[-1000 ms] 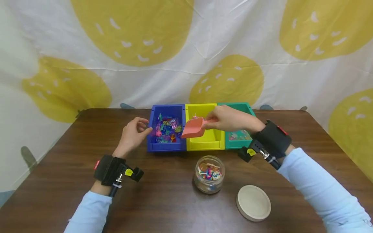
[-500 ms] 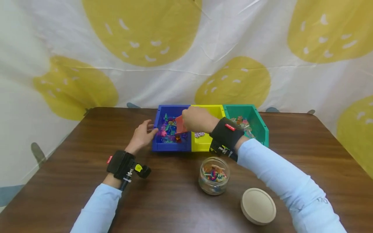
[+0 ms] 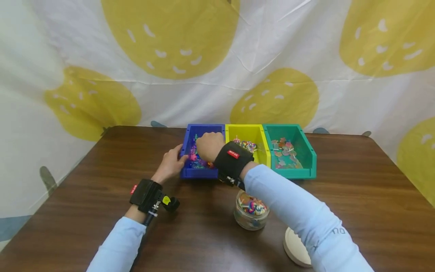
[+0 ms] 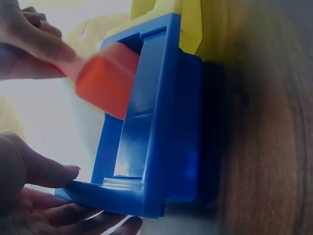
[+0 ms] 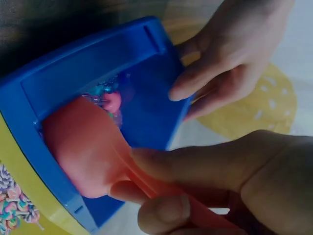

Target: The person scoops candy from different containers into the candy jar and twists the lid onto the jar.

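My right hand (image 3: 210, 146) grips the handle of a coral-pink scoop (image 5: 85, 147), thumb along the handle in the right wrist view. The scoop's blade reaches down into the blue bin (image 3: 198, 173), which holds colourful translucent plastic charms (image 5: 108, 100). In the head view my right hand covers the scoop. My left hand (image 3: 169, 165) holds the blue bin's left wall, its thumb on the inner side and its fingers outside, as the left wrist view shows.
Beside the blue bin stand a yellow bin (image 3: 244, 130) with swirly candy-like pieces and a green bin (image 3: 307, 172) with pale flat pieces. A glass jar (image 3: 249, 222) of mixed pieces stands in front. A cream lid (image 3: 295, 247) lies partly behind the right sleeve.
My right hand has moved left with the scoop, from over the yellow bin down into the blue bin. My left hand stays at the blue bin's left wall. The head view has shifted slightly.
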Demonstrator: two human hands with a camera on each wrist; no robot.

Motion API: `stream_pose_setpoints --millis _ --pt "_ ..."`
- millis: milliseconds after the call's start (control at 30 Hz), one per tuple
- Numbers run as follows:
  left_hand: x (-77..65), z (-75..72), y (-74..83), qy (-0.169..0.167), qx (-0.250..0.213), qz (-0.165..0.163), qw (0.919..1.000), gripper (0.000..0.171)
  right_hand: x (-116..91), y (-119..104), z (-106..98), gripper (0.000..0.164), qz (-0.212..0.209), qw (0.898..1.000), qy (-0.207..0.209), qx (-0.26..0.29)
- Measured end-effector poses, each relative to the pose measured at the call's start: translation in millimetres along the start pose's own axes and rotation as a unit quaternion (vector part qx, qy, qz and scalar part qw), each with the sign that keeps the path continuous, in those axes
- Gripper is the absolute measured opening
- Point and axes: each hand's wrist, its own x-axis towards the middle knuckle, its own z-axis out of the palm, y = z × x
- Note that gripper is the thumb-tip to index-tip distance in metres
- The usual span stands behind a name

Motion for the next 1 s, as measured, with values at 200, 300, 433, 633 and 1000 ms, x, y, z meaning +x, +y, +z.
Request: stream_pose_setpoints --millis 200,300,433,633,1000 --pt "0.2 1.0 2.1 -0.006 -0.001 -0.005 1.0000 0.047 12 14 8 0.017 0.018 0.997 -0.022 0.076" --pt "0.1 1.0 1.7 -0.003 0.000 -0.005 1.0000 0.047 22 21 12 0.015 0.022 0.992 -0.056 0.114" --pt "0.4 -0.1 2.8 -0.007 -0.003 -0.011 0.9999 0.047 55 32 37 0.015 -0.001 0.990 -0.053 0.128" --pt "1.2 0.1 4.5 -0.008 0.009 -0.008 0.9999 0.048 100 44 81 0.023 0.011 0.979 -0.056 0.197" --pt "-1.1 5.2 4.6 -0.025 0.000 0.000 0.9997 0.049 46 11 36 0.025 0.071 0.968 -0.127 0.206"
